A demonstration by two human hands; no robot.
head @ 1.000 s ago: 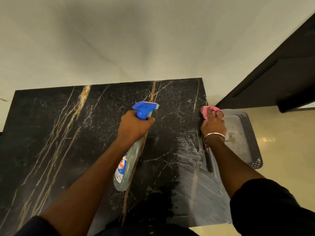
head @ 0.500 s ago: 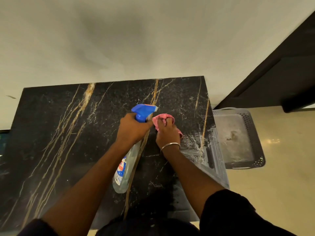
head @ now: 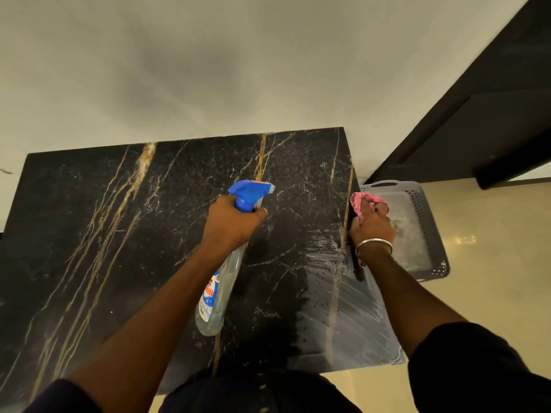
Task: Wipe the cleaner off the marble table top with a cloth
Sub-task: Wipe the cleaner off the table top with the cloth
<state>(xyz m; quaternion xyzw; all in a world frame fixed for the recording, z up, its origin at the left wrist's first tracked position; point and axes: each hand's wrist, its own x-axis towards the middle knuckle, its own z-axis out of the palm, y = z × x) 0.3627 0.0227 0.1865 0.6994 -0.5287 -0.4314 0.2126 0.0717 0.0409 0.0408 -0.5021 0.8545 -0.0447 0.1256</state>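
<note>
**A:** Under the right hand point(head: 372, 225), in the head view, what do the fingers have?

**B:** They are curled tight around a bunched pink cloth point(head: 359, 204). The cloth sticks out past the fingertips on the far side and sits right at the right-hand edge of the marble table top point(head: 119, 234). A metal bangle point(head: 374, 243) circles the wrist behind the knuckles.

**A:** And the cleaner?

**B:** A pale, streaky film of cleaner point(head: 343, 308) lies on the black stone behind that hand, nearer the person, running along the right edge under the forearm. The gold-veined stone to the left of the fingers looks dark and mostly dry.

**A:** What lies beyond the cloth?

**B:** Just right of the fingers, lower than the table top, a grey perforated basket point(head: 429, 234) rests on the cream floor point(head: 492, 278). Whether the cloth touches the stone or hangs just off its edge, I cannot tell.

**A:** The left hand point(head: 231, 223)?

**B:** Its fingers are wrapped around the neck of a spray bottle point(head: 219, 289), with the thumb lying across the front. The blue trigger head point(head: 249, 192) juts out beyond the fingers, pointing right towards the cloth. The clear body with its blue label hangs back beneath the wrist, over the middle of the stone.

**A:** Are the two hands close?

**B:** Well apart, with bare stone between them.
</note>
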